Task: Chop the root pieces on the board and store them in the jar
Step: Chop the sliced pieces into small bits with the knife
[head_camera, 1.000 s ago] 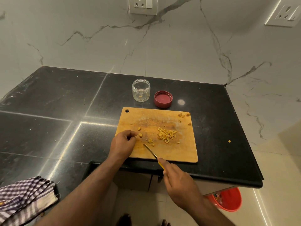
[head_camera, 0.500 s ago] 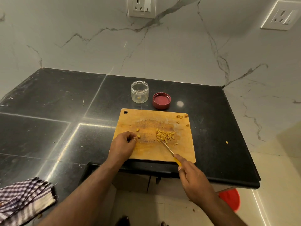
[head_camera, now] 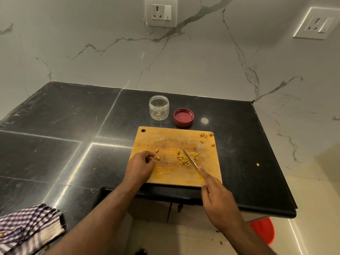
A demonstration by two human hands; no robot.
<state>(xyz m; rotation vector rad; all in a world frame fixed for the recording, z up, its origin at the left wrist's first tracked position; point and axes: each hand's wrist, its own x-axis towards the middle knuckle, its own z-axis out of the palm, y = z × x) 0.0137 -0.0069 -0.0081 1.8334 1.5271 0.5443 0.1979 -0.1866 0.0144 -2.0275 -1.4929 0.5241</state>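
Item, as I see it from my station: two bare forearms entering from the bottom edge, no sleeves, no watch, bands or rings that I can make out. Left hand [head_camera: 141,166] and right hand [head_camera: 217,201] both ungloved. Nothing else of the body shows.

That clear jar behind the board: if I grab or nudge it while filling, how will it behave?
The jar looks like thin clear plastic and nearly empty, so it is probably light and may slide on the glossy countertop. It is squat and wide-mouthed, so tipping seems unlikely. Its lid lies off beside it, so a knock could spill the contents.
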